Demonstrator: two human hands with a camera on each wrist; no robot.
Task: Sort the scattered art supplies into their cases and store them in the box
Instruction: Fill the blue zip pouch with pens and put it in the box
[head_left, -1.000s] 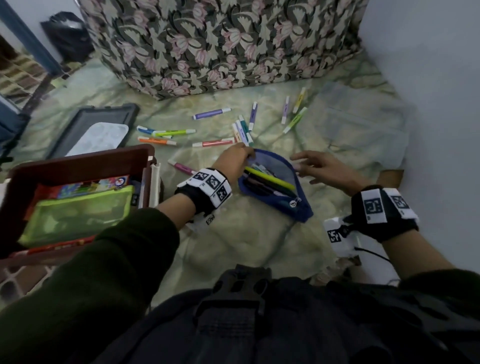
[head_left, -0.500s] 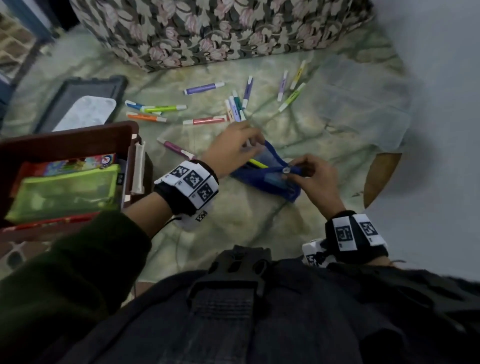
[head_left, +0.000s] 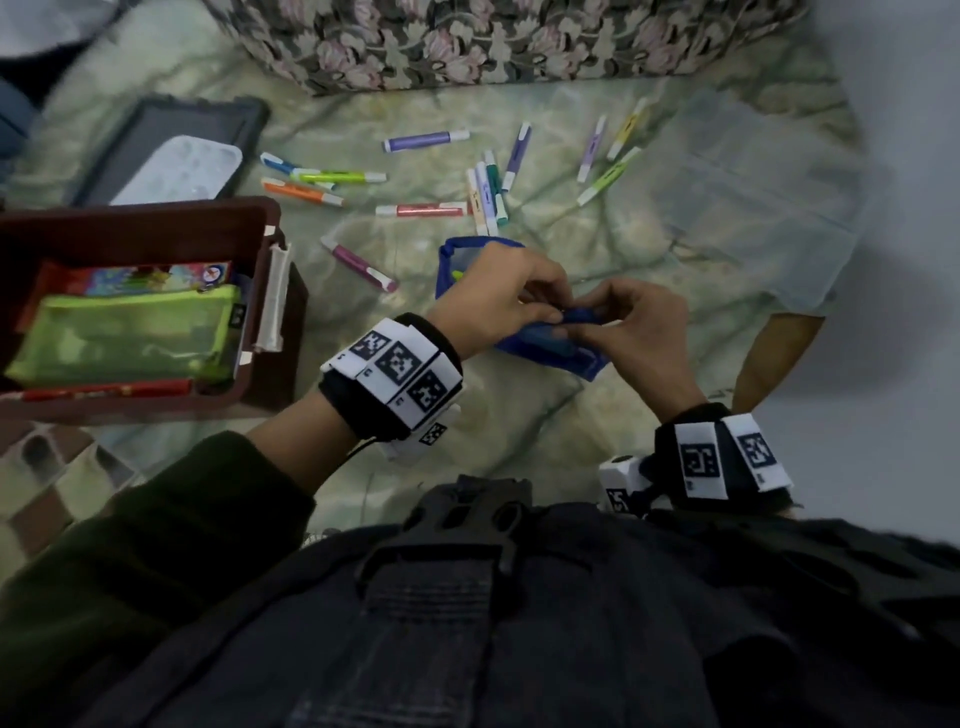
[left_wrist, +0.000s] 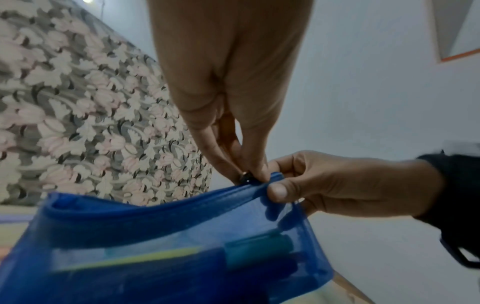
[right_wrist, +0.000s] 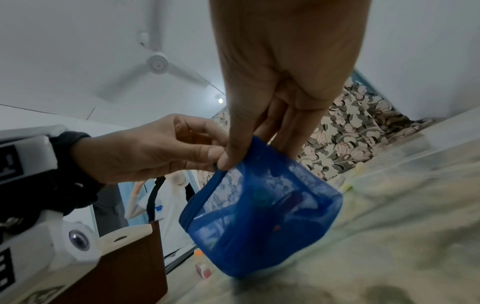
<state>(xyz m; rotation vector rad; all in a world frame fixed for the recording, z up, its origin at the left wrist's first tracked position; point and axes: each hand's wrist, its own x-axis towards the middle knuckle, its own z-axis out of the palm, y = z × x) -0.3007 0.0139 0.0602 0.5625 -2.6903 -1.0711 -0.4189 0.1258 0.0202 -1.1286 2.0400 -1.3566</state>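
A blue mesh pouch with markers inside is held upright just above the floor between both hands. My left hand pinches the dark zipper pull at the pouch's top edge; in the left wrist view the left hand reaches down onto it. Right beside the pull, my right hand pinches the end of the pouch's top seam, thumb in front; the right wrist view shows this right hand on the pouch. A teal marker shows through the mesh. Several loose markers lie scattered on the floor beyond.
A brown box stands at the left with a green mesh pouch inside. Behind it lies a dark lid holding a white palette. A clear plastic case lies at the right near the wall. Floral upholstery bounds the far side.
My left hand left the pouch's open mouth and took the zipper pull. My right hand, open a second ago, now pinches the pouch's end. The pouch has been raised upright.
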